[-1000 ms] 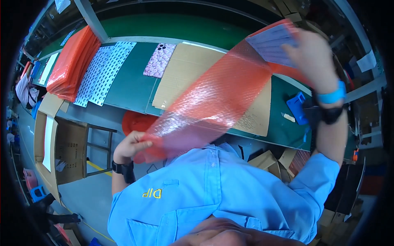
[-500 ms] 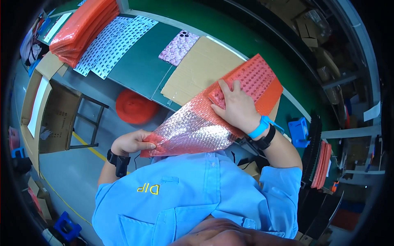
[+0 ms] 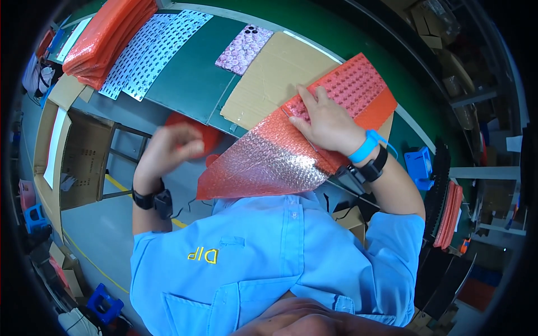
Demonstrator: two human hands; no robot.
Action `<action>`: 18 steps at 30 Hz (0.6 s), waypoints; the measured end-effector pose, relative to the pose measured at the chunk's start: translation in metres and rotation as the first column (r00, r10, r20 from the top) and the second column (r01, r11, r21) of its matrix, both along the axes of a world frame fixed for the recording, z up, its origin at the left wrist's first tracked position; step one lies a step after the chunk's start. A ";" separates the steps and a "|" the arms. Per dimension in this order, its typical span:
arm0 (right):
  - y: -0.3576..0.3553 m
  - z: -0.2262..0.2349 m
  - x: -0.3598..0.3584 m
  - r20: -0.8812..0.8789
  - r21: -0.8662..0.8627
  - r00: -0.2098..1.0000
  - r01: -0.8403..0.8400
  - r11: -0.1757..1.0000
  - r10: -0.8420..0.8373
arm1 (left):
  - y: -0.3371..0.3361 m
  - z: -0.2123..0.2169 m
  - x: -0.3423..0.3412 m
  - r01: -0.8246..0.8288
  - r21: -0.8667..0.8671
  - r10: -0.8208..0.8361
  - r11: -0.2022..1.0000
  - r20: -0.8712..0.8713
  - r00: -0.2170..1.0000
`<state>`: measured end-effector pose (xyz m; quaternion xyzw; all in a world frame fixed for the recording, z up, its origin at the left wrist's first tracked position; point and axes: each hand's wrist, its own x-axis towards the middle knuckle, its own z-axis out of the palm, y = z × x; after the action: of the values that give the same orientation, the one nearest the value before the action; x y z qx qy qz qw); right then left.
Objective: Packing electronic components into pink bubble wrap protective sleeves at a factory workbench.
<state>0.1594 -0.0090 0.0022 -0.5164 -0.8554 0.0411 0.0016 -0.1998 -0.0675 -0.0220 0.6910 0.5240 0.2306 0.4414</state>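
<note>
Clock positions are read from the middle of my view, twelve at the top. The red bubble wrap (image 3: 258, 159) runs slantwise from about two o'clock down to eight, its upper part over the brown cardboard (image 3: 266, 78) on the green table (image 3: 185, 75), its lower part past the table's near edge, in front of my blue shirt (image 3: 252, 246). The film is translucent and glossy; bubble texture is plain across the middle, with a bright silvery glare towards my right wrist, and the lower end narrows to a pinkish, smoother corner. At two o'clock a patterned sheet (image 3: 358, 84) shows pink through the red, bearing even rows of small dark marks; beyond it lies a plain, more orange strip of wrap. My right hand (image 3: 330, 126) rests on the wrap, fingers spread, pressing from above. My left hand (image 3: 171, 148), at nine o'clock, is in the air apart from the wrap, fingers loosely bent and blurred, nothing seen in them. Nearby: a floral panel (image 3: 245, 49) towards twelve, white sheets (image 3: 165, 50) with dark marks between ten and eleven, and a red stack (image 3: 109, 42) at ten.
</note>
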 end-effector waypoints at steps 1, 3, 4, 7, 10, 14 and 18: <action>0.005 0.004 0.005 0.000 0.004 1.000 -0.004 1.000 0.004 | 0.005 0.017 0.021 -0.088 0.082 0.085 0.993 0.046 0.995; 0.028 0.019 0.016 -0.182 -0.371 0.983 -0.058 0.927 -0.011 | 0.019 0.031 0.075 -0.123 0.341 0.106 0.932 0.070 0.992; 0.041 0.027 0.021 -0.261 -0.534 0.964 -0.105 0.839 -0.046 | 0.026 0.031 0.098 -0.060 0.508 0.056 0.859 0.023 0.998; 0.084 0.052 0.054 -0.346 -0.826 0.821 -0.038 0.562 -0.453 | 0.050 0.009 0.146 0.026 0.601 -0.013 0.799 -0.026 1.000; 0.138 0.003 0.118 -0.272 -0.013 0.876 0.409 0.912 -0.397 | 0.065 -0.018 0.174 -0.125 0.647 0.156 0.752 0.010 0.988; 0.169 -0.024 0.155 -0.306 -0.105 0.702 0.646 0.756 -0.643 | 0.066 -0.025 0.171 -0.047 0.519 0.084 0.854 -0.048 0.995; 0.162 0.011 0.162 -0.456 -0.507 0.533 0.503 0.700 -0.713 | 0.072 -0.036 0.170 0.006 0.621 0.068 0.783 -0.095 0.993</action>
<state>0.3209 0.1531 0.0127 -0.7333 -0.5469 0.3414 0.2159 -0.0302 0.0041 -0.0576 0.8006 0.4543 0.3581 0.1559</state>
